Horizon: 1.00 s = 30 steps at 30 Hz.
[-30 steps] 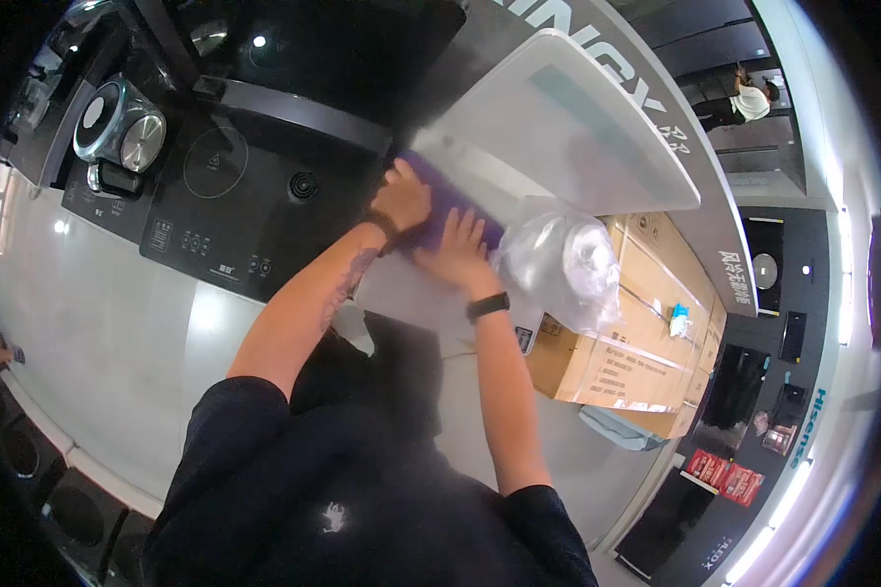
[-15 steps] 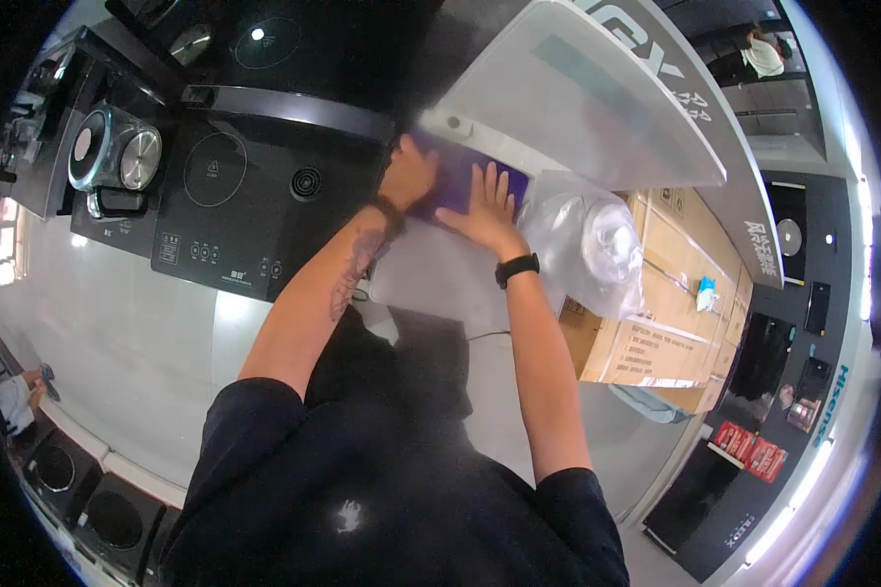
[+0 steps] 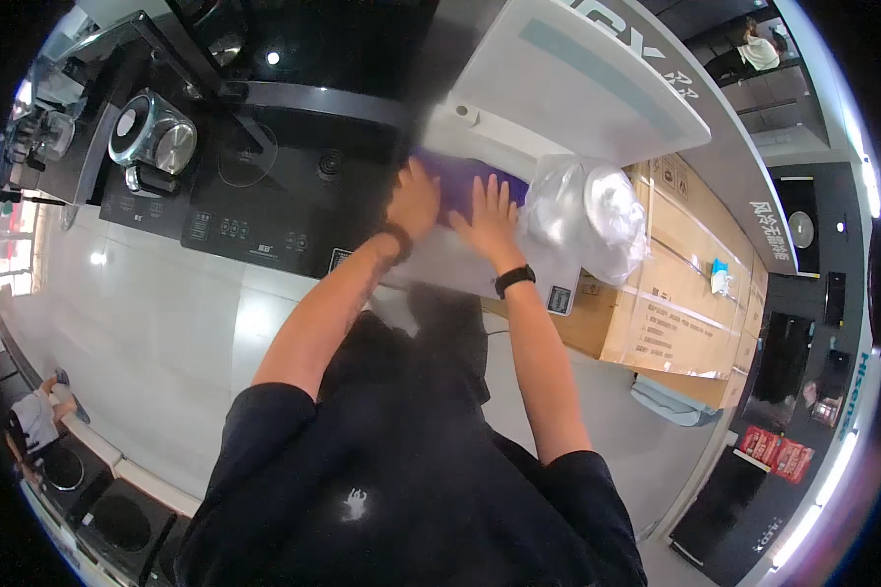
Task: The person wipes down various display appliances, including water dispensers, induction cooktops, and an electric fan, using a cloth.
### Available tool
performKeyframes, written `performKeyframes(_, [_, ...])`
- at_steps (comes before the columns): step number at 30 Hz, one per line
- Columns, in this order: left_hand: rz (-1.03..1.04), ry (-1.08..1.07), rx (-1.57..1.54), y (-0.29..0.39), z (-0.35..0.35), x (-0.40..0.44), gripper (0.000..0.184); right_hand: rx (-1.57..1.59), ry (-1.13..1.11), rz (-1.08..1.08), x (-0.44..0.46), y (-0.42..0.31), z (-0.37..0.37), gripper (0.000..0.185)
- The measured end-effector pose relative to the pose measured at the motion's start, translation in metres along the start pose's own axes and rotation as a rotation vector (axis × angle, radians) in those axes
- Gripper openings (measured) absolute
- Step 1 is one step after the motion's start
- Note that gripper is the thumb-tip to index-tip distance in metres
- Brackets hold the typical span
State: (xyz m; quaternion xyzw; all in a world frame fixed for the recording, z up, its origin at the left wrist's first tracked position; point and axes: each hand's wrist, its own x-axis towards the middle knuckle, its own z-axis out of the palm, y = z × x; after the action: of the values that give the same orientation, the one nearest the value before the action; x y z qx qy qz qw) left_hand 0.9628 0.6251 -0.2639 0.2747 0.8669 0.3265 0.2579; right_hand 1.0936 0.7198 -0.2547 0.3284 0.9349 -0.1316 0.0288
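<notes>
A purple cloth (image 3: pixel 455 176) lies on the white surface (image 3: pixel 450 259) in front of an upright pale panel (image 3: pixel 578 83). My left hand (image 3: pixel 414 203) rests on the cloth's left end with its fingers spread. On the right part of the cloth lies my right hand (image 3: pixel 489 223), its fingers stretched out flat. Just right of that hand is a bundle in clear plastic wrap (image 3: pixel 587 210). The black cooktop (image 3: pixel 284 186) borders the white surface on the left.
A glass kettle (image 3: pixel 154 142) stands on the far-left hob. Large cardboard boxes (image 3: pixel 666 323) are stacked at the right. One person (image 3: pixel 39 416) is at the lower left, another (image 3: pixel 754 49) at the upper right. Red packages (image 3: pixel 775 454) are at the far right.
Both hands have stayed on the purple cloth, which now looks bunched up along its top. The view has shifted, and the person at the lower left shows more fully.
</notes>
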Motion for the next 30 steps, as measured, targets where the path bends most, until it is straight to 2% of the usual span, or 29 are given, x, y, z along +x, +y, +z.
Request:
performKeyframes(2, [0.023,0.029,0.052,-0.008,0.005,-0.010,0.068,-0.011,0.029,-0.025,-0.015,-0.002,0.005,0.082])
performKeyframes(7, [-0.107,-0.013,0.061,-0.008,0.001,-0.046,0.065,0.008,0.134,-0.103,-0.054,-0.003,0.020,0.080])
performKeyframes(11, [0.037,0.071,0.210,-0.027,0.011,-0.081,0.066,0.018,0.168,-0.112,-0.083,-0.010,0.025,0.078])
performKeyframes(19, [0.085,0.014,0.181,-0.040,0.004,-0.122,0.070,0.079,0.148,-0.059,-0.127,-0.026,0.031,0.075])
performKeyframes(24, [0.201,0.125,0.320,-0.055,0.026,-0.105,0.073,0.027,0.108,-0.060,-0.122,-0.022,0.036,0.081])
performKeyframes(25, [0.135,0.075,0.289,-0.049,0.026,-0.100,0.077,0.040,0.072,-0.042,-0.118,-0.021,0.035,0.081])
performKeyframes(28, [0.146,0.061,0.404,-0.039,0.022,-0.080,0.082,0.011,0.050,-0.023,-0.107,-0.019,0.027,0.081])
performKeyframes(30, [0.037,-0.065,0.383,-0.025,0.014,-0.063,0.082,-0.006,0.060,-0.007,-0.095,-0.019,0.023,0.081])
